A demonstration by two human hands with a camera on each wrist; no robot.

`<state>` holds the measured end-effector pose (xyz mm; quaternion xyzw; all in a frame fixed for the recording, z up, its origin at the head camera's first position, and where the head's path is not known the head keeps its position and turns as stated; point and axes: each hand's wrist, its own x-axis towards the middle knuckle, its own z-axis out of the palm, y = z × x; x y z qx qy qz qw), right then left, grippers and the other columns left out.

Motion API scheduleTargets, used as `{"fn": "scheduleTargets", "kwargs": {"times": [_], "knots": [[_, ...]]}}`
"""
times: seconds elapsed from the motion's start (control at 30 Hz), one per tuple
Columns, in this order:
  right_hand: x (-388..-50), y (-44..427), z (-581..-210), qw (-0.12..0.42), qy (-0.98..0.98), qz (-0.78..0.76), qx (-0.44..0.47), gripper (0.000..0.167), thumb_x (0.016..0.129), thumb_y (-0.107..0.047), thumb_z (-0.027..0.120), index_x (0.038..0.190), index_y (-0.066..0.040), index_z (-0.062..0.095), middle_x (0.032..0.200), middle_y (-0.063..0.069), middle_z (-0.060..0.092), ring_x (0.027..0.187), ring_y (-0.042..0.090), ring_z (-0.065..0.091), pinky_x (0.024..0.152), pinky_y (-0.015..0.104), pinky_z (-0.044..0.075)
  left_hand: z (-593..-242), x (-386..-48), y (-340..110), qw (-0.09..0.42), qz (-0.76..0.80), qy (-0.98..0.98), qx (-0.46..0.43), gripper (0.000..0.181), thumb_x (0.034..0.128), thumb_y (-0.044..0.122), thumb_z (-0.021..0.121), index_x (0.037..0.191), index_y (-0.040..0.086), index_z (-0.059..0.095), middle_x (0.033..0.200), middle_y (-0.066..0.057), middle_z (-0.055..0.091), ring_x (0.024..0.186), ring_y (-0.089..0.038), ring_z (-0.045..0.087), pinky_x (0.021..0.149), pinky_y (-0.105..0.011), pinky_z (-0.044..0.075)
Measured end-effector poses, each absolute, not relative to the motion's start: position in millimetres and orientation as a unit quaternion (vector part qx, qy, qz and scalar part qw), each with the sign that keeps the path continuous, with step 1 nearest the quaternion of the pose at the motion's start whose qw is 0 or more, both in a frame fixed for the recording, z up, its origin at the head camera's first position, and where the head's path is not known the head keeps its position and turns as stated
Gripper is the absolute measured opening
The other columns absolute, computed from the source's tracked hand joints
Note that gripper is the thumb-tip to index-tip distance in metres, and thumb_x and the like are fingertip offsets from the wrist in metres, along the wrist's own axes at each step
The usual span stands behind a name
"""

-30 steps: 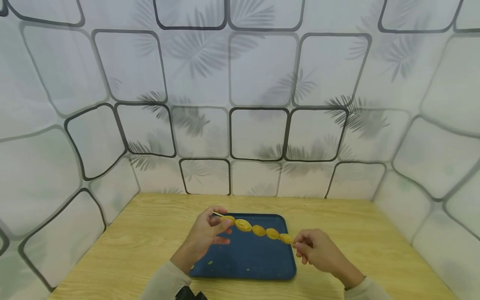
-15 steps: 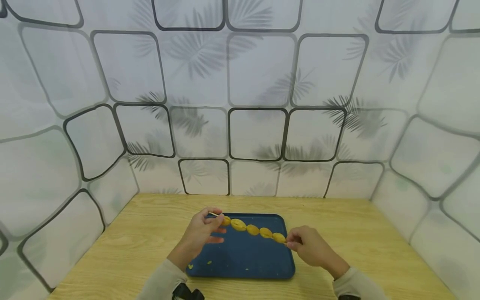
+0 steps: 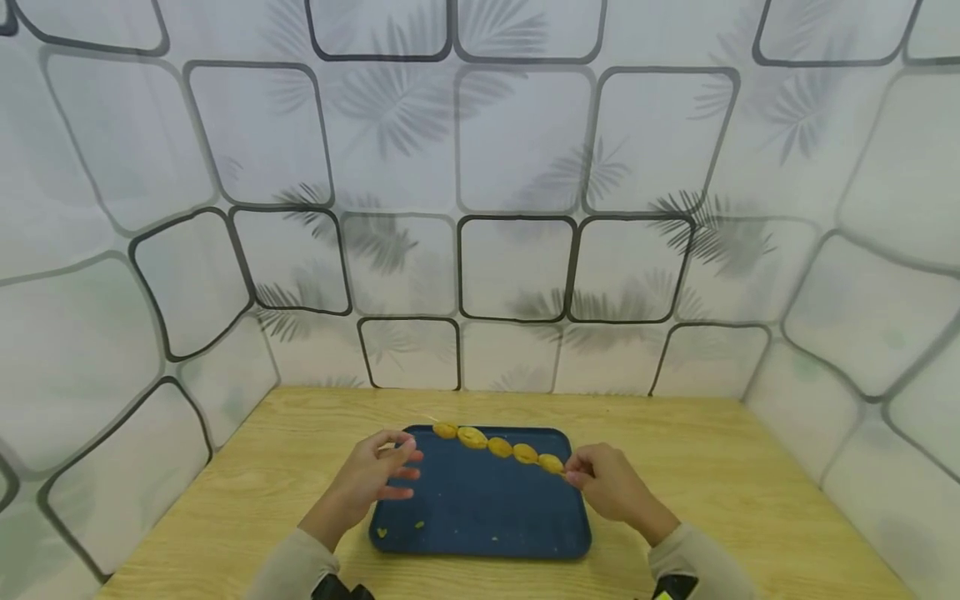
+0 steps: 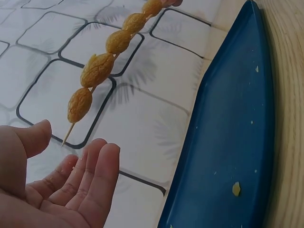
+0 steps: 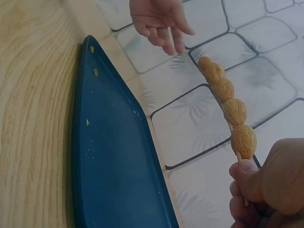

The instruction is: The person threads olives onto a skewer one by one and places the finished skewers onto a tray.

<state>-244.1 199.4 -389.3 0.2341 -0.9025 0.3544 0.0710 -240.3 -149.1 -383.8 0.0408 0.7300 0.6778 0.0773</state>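
Note:
Held above the blue tray (image 3: 480, 517) is a skewer of several golden-brown oval balls (image 3: 499, 447), perhaps fried dough or tofu puffs. My right hand (image 3: 609, 483) pinches one end of its thin wooden stick between thumb and fingers, seen closely in the right wrist view. The stick's bare pointed tip (image 4: 68, 134) is exposed in the left wrist view. Just left of that tip, my left hand (image 3: 366, 479) is apart from the skewer, its fingers spread and holding nothing. A few tiny crumbs cling to the left fingers (image 4: 71, 175).
Yellowish crumbs (image 4: 236, 189) lie scattered on the tray, mostly toward its near left corner. The tray rests on a light wood table (image 3: 675, 450). A pale patterned curtain or wall covering (image 3: 517, 267) encloses the back and both sides.
My left hand has let go of the skewer's stick end and moved left and down. My right hand has carried the skewer left and slightly up, still pinching its other end.

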Motion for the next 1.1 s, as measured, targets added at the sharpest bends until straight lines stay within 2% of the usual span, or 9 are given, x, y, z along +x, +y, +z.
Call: {"fn": "scheduleTargets", "kwargs": {"times": [0.33, 0.47, 0.67, 0.9, 1.1], "knots": [[-255, 189, -410, 0.032, -0.894, 0.397, 0.205, 0.010, 0.090, 0.004, 0.063, 0.081, 0.000, 0.067, 0.065, 0.004, 0.056, 0.055, 0.013, 0.048, 0.047, 0.025, 0.043, -400, -232, -174, 0.074, 0.643, 0.762, 0.018, 0.046, 0.0981, 0.027, 0.061, 0.125, -0.009, 0.051, 0.112, -0.021, 0.063, 0.094, -0.032, 0.064, 0.069, -0.041, 0.059], [-260, 184, -419, 0.027, -0.894, 0.398, 0.204, 0.010, 0.089, 0.005, 0.064, 0.080, 0.001, 0.067, 0.065, 0.001, 0.055, 0.056, 0.013, 0.049, 0.047, 0.024, 0.042, -411, -231, -180, 0.065, 0.611, 0.789, -0.011, 0.042, 0.0972, 0.023, 0.062, 0.124, -0.009, 0.054, 0.109, -0.021, 0.063, 0.090, -0.029, 0.064, 0.065, -0.041, 0.059], [-268, 177, -436, 0.025, -0.897, 0.387, 0.211, 0.014, 0.088, 0.004, 0.065, 0.076, -0.003, 0.066, 0.064, -0.004, 0.054, 0.057, 0.012, 0.049, 0.047, 0.024, 0.043, -424, -230, -187, 0.060, 0.561, 0.823, -0.062, 0.035, 0.0958, 0.015, 0.064, 0.120, -0.009, 0.057, 0.104, -0.018, 0.064, 0.086, -0.026, 0.066, 0.064, -0.040, 0.059], [-276, 167, -448, 0.022, -0.902, 0.378, 0.209, 0.016, 0.087, 0.003, 0.066, 0.074, -0.006, 0.066, 0.065, -0.005, 0.056, 0.057, 0.011, 0.051, 0.050, 0.026, 0.045, -428, -228, -192, 0.080, 0.535, 0.838, -0.073, 0.037, 0.0953, 0.014, 0.064, 0.122, -0.010, 0.055, 0.098, -0.014, 0.065, 0.081, -0.022, 0.065, 0.063, -0.039, 0.059], [-280, 159, -455, 0.030, -0.904, 0.371, 0.212, 0.017, 0.084, 0.005, 0.066, 0.072, -0.007, 0.066, 0.063, -0.006, 0.056, 0.055, 0.009, 0.050, 0.047, 0.024, 0.044, -431, -227, -193, 0.099, 0.551, 0.825, -0.073, 0.038, 0.0939, 0.008, 0.064, 0.122, -0.014, 0.052, 0.096, -0.016, 0.065, 0.082, -0.025, 0.067, 0.066, -0.039, 0.059]]}}
